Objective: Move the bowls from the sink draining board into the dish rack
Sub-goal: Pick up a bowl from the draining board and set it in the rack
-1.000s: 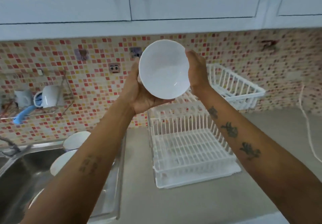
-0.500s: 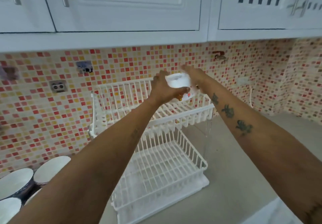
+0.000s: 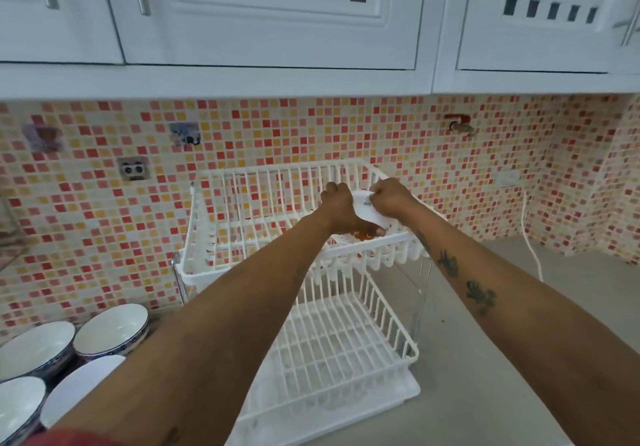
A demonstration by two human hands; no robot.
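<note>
Bowls (image 3: 110,331) sit lower left, one cut off — we see left hand (image 3: 341,211) and right hand (image 3: 389,197) clamped on a bowl (image 3: 369,213), partly hidden, over the rack (image 3: 263,272).

White wall cabinets (image 3: 277,12) hang above a mosaic-tiled backsplash (image 3: 86,220) and grey countertop (image 3: 485,359).
</note>
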